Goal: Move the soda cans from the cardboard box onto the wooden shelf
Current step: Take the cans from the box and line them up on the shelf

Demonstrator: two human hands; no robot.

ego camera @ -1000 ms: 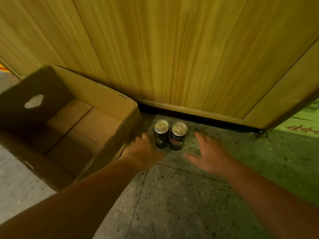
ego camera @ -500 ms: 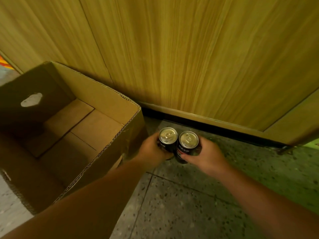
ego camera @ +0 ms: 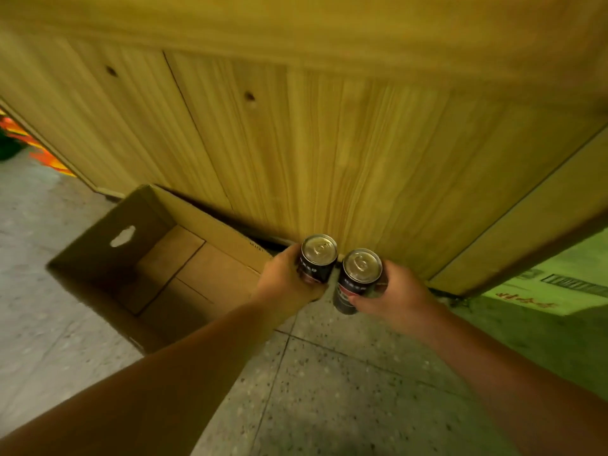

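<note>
Speckled terrazzo floor [ego camera: 329, 399] runs up to a tall panelled wooden shelf [ego camera: 329, 153] side. Against it sits the cardboard box [ego camera: 98, 245], open-topped, with only its bare bottom flaps showing. Just right of the box, both arms reach forward. The left hand [ego camera: 283, 284] is wrapped around one dark soda can [ego camera: 317, 260], and the right hand [ego camera: 399, 297] grips a second can [ego camera: 358, 281]. Both cans are upright, off the floor, side by side and close to touching, silver tops showing.
</note>
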